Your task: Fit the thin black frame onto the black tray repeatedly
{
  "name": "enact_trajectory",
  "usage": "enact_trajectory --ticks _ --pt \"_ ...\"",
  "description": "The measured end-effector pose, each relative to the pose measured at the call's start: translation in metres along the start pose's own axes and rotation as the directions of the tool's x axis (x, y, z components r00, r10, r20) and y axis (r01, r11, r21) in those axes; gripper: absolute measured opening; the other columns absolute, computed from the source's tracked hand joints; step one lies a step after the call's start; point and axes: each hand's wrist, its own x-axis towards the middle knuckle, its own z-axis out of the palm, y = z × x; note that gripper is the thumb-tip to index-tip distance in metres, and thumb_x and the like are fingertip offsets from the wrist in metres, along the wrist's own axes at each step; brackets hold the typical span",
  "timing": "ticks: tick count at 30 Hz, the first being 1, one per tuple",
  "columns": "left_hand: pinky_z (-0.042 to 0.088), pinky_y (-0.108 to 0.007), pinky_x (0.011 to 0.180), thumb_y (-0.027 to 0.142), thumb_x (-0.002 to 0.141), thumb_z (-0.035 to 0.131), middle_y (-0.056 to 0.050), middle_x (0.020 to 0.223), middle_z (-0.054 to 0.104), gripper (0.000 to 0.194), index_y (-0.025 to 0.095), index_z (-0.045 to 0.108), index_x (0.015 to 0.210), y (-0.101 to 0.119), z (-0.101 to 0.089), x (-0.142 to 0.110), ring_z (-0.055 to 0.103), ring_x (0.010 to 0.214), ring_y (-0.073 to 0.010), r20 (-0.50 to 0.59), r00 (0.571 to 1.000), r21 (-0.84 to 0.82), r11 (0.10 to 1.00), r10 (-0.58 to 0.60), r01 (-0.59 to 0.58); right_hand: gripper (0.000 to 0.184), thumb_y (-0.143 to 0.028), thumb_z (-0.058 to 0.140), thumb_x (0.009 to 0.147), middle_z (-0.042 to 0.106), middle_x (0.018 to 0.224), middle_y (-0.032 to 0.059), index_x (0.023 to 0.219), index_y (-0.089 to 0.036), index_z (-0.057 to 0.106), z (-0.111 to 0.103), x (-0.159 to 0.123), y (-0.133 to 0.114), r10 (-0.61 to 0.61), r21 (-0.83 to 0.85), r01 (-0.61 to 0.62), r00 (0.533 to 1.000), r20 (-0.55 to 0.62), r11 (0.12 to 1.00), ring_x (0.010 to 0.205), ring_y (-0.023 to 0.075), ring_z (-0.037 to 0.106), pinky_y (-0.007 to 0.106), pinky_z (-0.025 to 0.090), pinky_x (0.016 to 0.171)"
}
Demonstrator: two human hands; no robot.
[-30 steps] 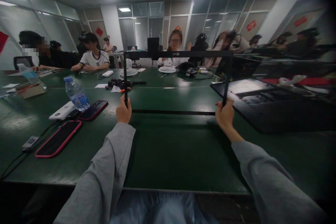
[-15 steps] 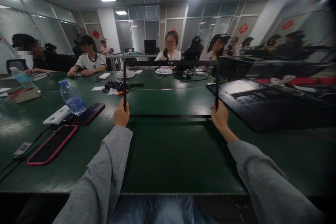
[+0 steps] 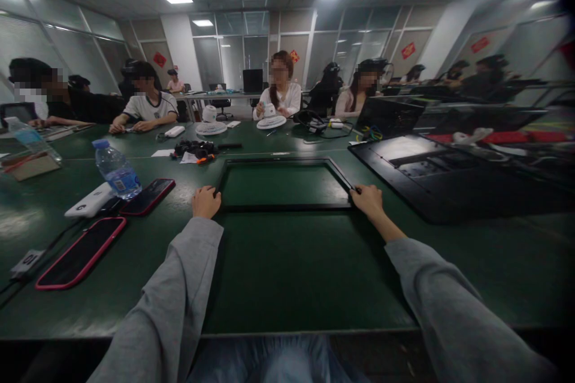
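Basically, L hand [image 3: 206,201] & R hand [image 3: 368,198] each grasp a short side of a thin blk frame [image 3: 287,208], fingers curled round the bars nr the front corners. Frame's tilted down approx. flat, centred in front of the person, at or just above the green table [image 3: 296,275]; can't tell if it's touching all round. Table shows thru its opening. To the L of L hand: phone w/ dark red case [image 3: 148,196], water bottle [image 3: 117,173] w/ blue cap, white pwr bank [image 3: 90,200] just beside it, & pink-cased phone [image 3: 83,254] nearer the table edge. Beyond L hand, a blk gadget [image 3: 195,149] w/ an orange bit. R of R hand, a big blk panel [image 3: 431,191] lies flat, apart from the frame. Co-worker in white [image 3: 287,96] sits opp., behind a white fan [image 3: 272,123].
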Motion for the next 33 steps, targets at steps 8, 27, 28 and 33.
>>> enact_trajectory --ticks 8,27,28,33 --pt "0.039 -0.051 0.106 0.043 0.094 0.05 -0.012 0.148 0.05 0.048 0.023 0.058 0.136 0.005 -0.001 0.0 0.039 0.136 -0.0328 -0.017 0.999 -0.106 0.994 0.029 -0.03 0.05 -0.023 0.057 0.073 0.069 0.111 0.0144 0.12 -0.018 0.073 0.0 0.003 0.0 0.023 0.098 -0.02 0.999 -0.03 0.995 0.105 0.0308 0.061 0.042 0.048 0.091" --pt "0.043 -0.044 0.101 0.055 0.082 0.067 -0.005 0.119 0.069 0.036 0.028 0.071 0.106 0.02 -0.001 -0.01 0.058 0.117 -0.0253 0.147 0.939 -0.277 0.925 0.31 -0.262 0.043 -0.022 0.047 0.084 0.069 0.111 0.0119 0.119 -0.018 0.071 -0.017 -0.005 0.002 0.026 0.316 -0.004 0.997 -0.067 0.949 0.107 0.0265 0.059 0.042 0.045 0.096" --pt "0.044 -0.045 0.1 0.055 0.082 0.067 -0.005 0.118 0.069 0.036 0.028 0.07 0.106 0.019 0.0 -0.009 0.059 0.117 -0.0256 0.15 0.944 -0.279 0.929 0.293 -0.244 0.043 -0.023 0.047 0.084 0.067 0.115 0.0132 0.12 -0.018 0.07 -0.021 -0.006 0.003 0.04 0.286 -0.006 0.993 -0.113 0.958 0.113 0.0291 0.055 0.046 0.043 0.097" --pt "0.048 -0.04 0.094 0.054 0.081 0.069 -0.005 0.109 0.071 0.037 0.025 0.071 0.104 0.016 0.002 -0.004 0.063 0.106 -0.024 0.147 0.952 -0.372 0.906 0.27 -0.2 0.05 -0.031 0.043 0.088 0.044 0.138 0.0245 0.133 -0.014 0.055 -0.042 -0.003 0.035 0.227 0.191 -0.157 0.87 -0.437 0.969 0.132 0.0424 0.032 0.061 0.033 0.099"
